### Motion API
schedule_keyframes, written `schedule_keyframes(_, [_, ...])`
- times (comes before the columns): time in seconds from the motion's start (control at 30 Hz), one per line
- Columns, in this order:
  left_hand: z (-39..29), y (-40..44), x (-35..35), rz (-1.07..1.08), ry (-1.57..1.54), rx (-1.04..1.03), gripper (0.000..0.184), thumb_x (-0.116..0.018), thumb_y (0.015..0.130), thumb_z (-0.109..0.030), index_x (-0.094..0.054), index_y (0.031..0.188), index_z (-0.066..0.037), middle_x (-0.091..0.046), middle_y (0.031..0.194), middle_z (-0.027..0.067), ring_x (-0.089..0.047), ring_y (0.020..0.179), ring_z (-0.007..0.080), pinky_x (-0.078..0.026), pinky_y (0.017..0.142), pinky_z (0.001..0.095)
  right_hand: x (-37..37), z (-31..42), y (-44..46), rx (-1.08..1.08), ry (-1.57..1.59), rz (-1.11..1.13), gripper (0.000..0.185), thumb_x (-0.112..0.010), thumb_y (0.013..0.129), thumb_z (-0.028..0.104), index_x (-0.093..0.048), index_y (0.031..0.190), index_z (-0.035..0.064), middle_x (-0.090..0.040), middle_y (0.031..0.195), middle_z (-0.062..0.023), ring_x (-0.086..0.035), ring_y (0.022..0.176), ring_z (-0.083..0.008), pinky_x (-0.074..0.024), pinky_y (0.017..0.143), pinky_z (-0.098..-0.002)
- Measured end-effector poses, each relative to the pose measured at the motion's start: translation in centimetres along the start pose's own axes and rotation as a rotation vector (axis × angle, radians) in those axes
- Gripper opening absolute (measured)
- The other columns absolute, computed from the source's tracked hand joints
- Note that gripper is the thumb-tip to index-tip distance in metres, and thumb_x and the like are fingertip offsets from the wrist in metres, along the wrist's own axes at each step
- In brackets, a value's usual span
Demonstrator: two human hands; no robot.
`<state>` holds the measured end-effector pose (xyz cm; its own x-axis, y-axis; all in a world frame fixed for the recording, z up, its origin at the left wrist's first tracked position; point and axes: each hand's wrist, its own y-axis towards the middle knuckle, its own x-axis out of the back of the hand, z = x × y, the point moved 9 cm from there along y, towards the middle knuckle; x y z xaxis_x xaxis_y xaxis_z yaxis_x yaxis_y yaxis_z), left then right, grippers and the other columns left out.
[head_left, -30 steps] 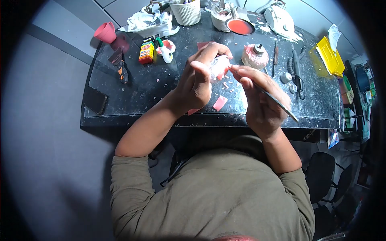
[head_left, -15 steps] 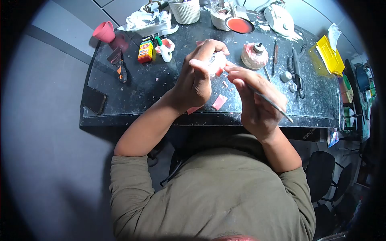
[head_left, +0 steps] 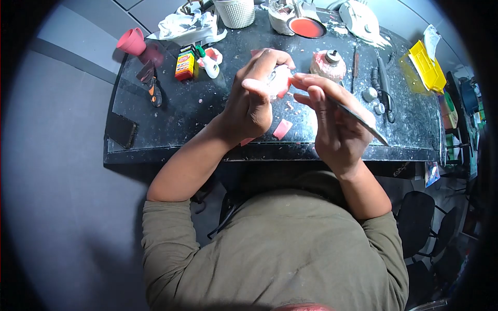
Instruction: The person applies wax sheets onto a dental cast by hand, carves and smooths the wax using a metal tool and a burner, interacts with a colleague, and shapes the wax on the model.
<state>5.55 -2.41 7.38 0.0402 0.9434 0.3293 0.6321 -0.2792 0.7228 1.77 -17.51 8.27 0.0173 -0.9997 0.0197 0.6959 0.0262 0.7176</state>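
Note:
My left hand (head_left: 253, 101) is closed around a small white-and-pink dental cast (head_left: 281, 81), held up above the bench and brightly lit. Between the fingertips of my right hand (head_left: 340, 116) is a thin metal wax carver (head_left: 369, 129), its rear end sticking out past the knuckles. The carver's front tip is hidden by the fingers, close to the pink side of the cast, and I cannot tell whether it touches. Below the hands lies a pink wax piece (head_left: 282, 129), with small pink scraps around it.
The black bench (head_left: 181, 132) also holds a spirit burner (head_left: 328, 65), a pan of red wax (head_left: 307, 28), a corded handpiece (head_left: 384, 83), a slim tool (head_left: 355, 70), an orange-black scraper (head_left: 154, 90), a small box (head_left: 185, 63) and a green-capped bottle (head_left: 208, 65). A yellow tray (head_left: 428, 67) stands at right.
My right hand has shifted slightly right, turning so the carver's rear end points further right. My left hand keeps its hold on the cast. The whole view has moved a little.

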Motion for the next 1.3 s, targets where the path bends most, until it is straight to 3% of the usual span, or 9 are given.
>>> schedule_keyframes(0.03, [-0.3,0.0,0.2,0.002,0.002,-0.001,0.096,-0.007,0.098,-0.077,-0.057,0.110,0.004,-0.057,0.084,0.0151,-0.059,0.075,0.0266,-0.047,0.075,0.0381,-0.2,0.4,0.0,0.051,-0.064,0.026,0.014,-0.069,0.093,-0.007,-0.072,0.108,-0.0064,-0.076,0.099,-0.0163,-0.075,0.085,-0.0227,-0.0584,0.075,-0.0300])
schedule_keyframes(0.1, [0.8,-0.4,-0.1,0.104,0.095,0.188,0.118,0.009,0.082,-0.088,-0.057,0.119,0.002,-0.064,0.103,0.0119,-0.062,0.095,0.0183,-0.049,0.089,0.0305,-0.4,1.0,0.0,0.097,-0.105,0.056,0.014,-0.069,0.093,-0.008,-0.072,0.107,-0.0066,-0.076,0.099,-0.0166,-0.075,0.086,-0.0227,-0.0585,0.076,-0.0301])
schedule_keyframes(0.33, [0.8,-0.7,-0.5,0.132,0.074,0.188,0.117,0.008,0.082,-0.089,-0.056,0.121,0.002,-0.063,0.108,0.0113,-0.062,0.100,0.0180,-0.049,0.092,0.0310,0.2,0.5,-0.3,0.033,0.005,-0.009,0.014,-0.070,0.092,-0.007,-0.072,0.106,-0.0081,-0.076,0.100,-0.0177,-0.076,0.089,-0.0251,-0.0588,0.081,-0.0320])
schedule_keyframes(0.5, [1.1,-1.0,-0.5,0.086,-0.061,0.238,0.116,0.004,0.081,-0.090,-0.051,0.128,0.000,-0.060,0.118,0.0112,-0.060,0.108,0.0175,-0.047,0.099,0.0326,-0.7,2.2,-0.4,0.157,-0.096,0.097,0.014,-0.070,0.093,-0.007,-0.071,0.106,-0.0091,-0.076,0.101,-0.0189,-0.076,0.095,-0.0297,-0.0591,0.085,-0.0355])
schedule_keyframes(0.83, [1.9,-1.3,-1.1,0.100,-0.132,0.270,0.115,0.000,0.080,-0.091,-0.049,0.130,-0.001,-0.059,0.119,0.0108,-0.059,0.108,0.0181,-0.046,0.101,0.0340,-1.0,2.8,-0.6,0.253,-0.103,0.166,0.014,-0.066,0.095,-0.007,-0.068,0.109,-0.0097,-0.076,0.104,-0.0183,-0.075,0.100,-0.0309,-0.0583,0.091,-0.0384])
schedule_keyframes(0.9, [1.4,-0.9,-0.8,-0.018,-0.197,0.187,0.106,0.004,0.091,-0.082,-0.057,0.118,0.001,-0.059,0.099,0.0105,-0.057,0.086,0.0173,-0.045,0.085,0.0302,0.1,1.5,-0.6,0.104,0.090,0.105,0.015,-0.064,0.098,-0.005,-0.067,0.112,-0.0095,-0.075,0.109,-0.0196,-0.074,0.101,-0.0295,-0.0574,0.095,-0.0386])
schedule_keyframes(1.0, [1.6,-0.7,-1.0,0.110,-0.358,0.335,0.112,0.008,0.087,-0.085,-0.060,0.115,0.000,-0.061,0.100,0.0089,-0.059,0.089,0.0167,-0.045,0.087,0.0292,1.3,1.4,0.2,0.213,0.308,0.077,0.014,-0.060,0.102,-0.002,-0.054,0.112,-0.0096,-0.071,0.101,-0.0244,-0.074,0.102,-0.0330,-0.0588,0.097,-0.0473])
schedule_keyframes(1.17, [2.0,-0.6,-1.4,0.117,-0.644,0.345,0.123,0.003,0.084,-0.091,-0.068,0.115,0.005,-0.073,0.100,0.0164,-0.065,0.088,0.0199,-0.048,0.078,0.0311,2.3,0.8,0.0,0.151,0.284,0.018,0.019,-0.049,0.109,0.013,-0.042,0.115,-0.0039,-0.066,0.086,-0.0166,-0.077,0.076,-0.0279,-0.0669,0.069,-0.0391])
schedule_keyframes(1.3, [1.5,-0.5,-1.3,0.148,-0.644,0.359,0.126,0.003,0.084,-0.091,-0.069,0.114,0.007,-0.074,0.100,0.0177,-0.068,0.091,0.0223,-0.051,0.083,0.0330,2.0,0.9,-0.5,0.054,0.297,0.101,0.019,-0.053,0.107,0.007,-0.044,0.115,-0.0080,-0.067,0.092,-0.0154,-0.077,0.079,-0.0282,-0.0663,0.074,-0.0375])
